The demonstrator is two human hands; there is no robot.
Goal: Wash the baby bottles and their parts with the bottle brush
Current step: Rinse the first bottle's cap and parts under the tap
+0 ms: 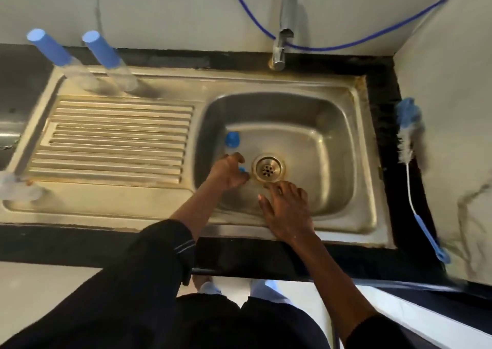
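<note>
No text, label or number can be read anywhere.

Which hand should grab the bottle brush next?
Right. The right hand is free and nearer the bottle brush on the counter; the left hand grips a blue part.

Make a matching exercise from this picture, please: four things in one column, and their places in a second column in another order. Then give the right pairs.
Things:
1. bottle brush
2. blue bottle part
3. tap
4. left hand

Places:
A. upright behind the basin
B. curled round a small blue piece, beside the drain
C. along the dark counter, right of the basin
D. alone on the basin floor, left of the drain

Pairs: 1-C, 2-D, 3-A, 4-B.
</note>
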